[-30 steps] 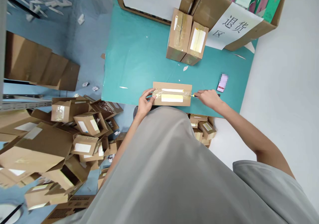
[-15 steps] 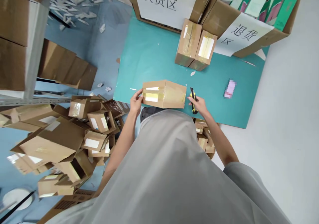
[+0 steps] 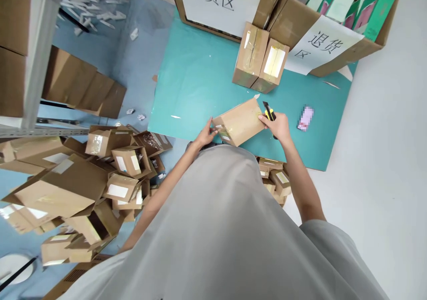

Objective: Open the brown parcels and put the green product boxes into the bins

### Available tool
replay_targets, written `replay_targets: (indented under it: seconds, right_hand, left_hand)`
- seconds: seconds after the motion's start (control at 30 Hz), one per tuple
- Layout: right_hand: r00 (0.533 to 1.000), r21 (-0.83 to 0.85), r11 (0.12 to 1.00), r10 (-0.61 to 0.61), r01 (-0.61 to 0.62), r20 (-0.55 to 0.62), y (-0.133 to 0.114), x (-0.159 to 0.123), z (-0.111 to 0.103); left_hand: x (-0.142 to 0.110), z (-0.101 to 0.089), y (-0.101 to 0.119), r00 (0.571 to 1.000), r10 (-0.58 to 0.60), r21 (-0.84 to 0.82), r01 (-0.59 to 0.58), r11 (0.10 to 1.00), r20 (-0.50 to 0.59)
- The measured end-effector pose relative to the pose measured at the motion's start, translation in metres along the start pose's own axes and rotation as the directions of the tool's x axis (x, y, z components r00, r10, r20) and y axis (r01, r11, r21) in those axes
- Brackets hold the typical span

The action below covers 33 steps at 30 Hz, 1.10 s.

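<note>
Head view: we look down over our grey shirt (image 3: 227, 220), which hides our waist and part of the near edge of the green table (image 3: 187, 86)
Floor pile: cardboard boxes (image 3: 60, 189), many with flaps open, lie jumbled at left; overlap keeps us from counting them
Left hand (image 3: 206, 136): fingers and thumb grasp the left end of the carton (image 3: 242, 123), we judge to steady it; some fingers are hidden
Carton: on or just above the near part of the table, set askew between our hands; we cannot tell whether its base touches
Right hand (image 3: 279, 125): closed round the box cutter (image 3: 269, 113), fingertips at the carton's right end; tool probably kept in the palm so the fingertips can guide cardboard
Cutter: dark tip points away from us; blade exposure too small to judge
Phone (image 3: 305, 118): right of the hand, apart from it, screen pixelated
Taped pair: two cartons (image 3: 260, 62) stand side by side, likely parked beyond the working spot
Signed boxes: two large boxes (image 3: 290, 22) at the far side, tops cut off by the frame; green packs (image 3: 376, 13) show in the right one
</note>
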State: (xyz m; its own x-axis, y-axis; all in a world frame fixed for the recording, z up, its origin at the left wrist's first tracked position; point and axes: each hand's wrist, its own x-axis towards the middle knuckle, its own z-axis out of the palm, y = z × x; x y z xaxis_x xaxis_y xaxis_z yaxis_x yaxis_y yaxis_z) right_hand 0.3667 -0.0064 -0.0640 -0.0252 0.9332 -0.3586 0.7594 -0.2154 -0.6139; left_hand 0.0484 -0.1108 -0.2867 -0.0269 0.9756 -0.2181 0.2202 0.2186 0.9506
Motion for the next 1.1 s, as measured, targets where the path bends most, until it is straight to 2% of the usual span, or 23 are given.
replay_targets:
  seconds: [0.1,0.2,0.27,0.37,0.43,0.5,0.6,0.7,0.9,1.1]
  right_hand:
    - [0.999,-0.148,0.988,-0.047,0.044,-0.018,-0.007,-0.004,0.006]
    - [0.996,-0.199,0.977,-0.086,0.078,-0.034,-0.014,-0.020,0.019]
    - [0.996,-0.203,0.976,-0.088,0.081,-0.023,-0.019,-0.035,0.027]
    - [0.998,-0.199,0.978,-0.065,0.068,0.020,-0.029,-0.057,0.034]
    - [0.992,-0.200,0.974,-0.089,0.104,0.085,-0.039,-0.070,0.037]
    - [0.970,-0.233,0.952,-0.153,0.196,0.191,-0.052,-0.081,0.041]
    - [0.904,-0.329,0.874,-0.235,0.358,0.358,-0.076,-0.090,0.049]
    - [0.859,-0.398,0.803,-0.255,0.444,0.444,-0.099,-0.089,0.058]
    - [0.827,-0.434,0.761,-0.232,0.482,0.512,-0.125,-0.082,0.069]
    - [0.845,-0.504,0.749,-0.136,0.429,0.517,-0.139,-0.090,0.070]
  left_hand:
    - [0.003,-0.014,0.023,0.998,-0.042,0.063,0.045,0.997,-0.046]
    - [0.002,-0.039,0.058,0.997,0.022,-0.041,-0.025,0.999,-0.080]
    - [-0.001,-0.051,0.083,0.997,0.010,-0.100,-0.018,0.995,-0.080]
    - [-0.005,-0.060,0.115,0.997,0.003,-0.072,-0.008,0.997,-0.075]
    - [-0.005,-0.061,0.127,0.997,-0.002,-0.040,-0.001,0.999,-0.076]
    - [-0.004,-0.061,0.133,0.997,-0.014,-0.021,0.013,1.000,-0.076]
    - [0.001,-0.063,0.134,0.998,-0.027,-0.004,0.027,1.000,-0.061]
    - [0.006,-0.067,0.133,0.999,-0.023,-0.008,0.022,1.000,-0.041]
    - [0.007,-0.068,0.129,0.999,-0.019,-0.040,0.017,0.999,-0.037]
    - [0.006,-0.067,0.129,0.999,-0.017,-0.040,0.015,0.999,-0.043]
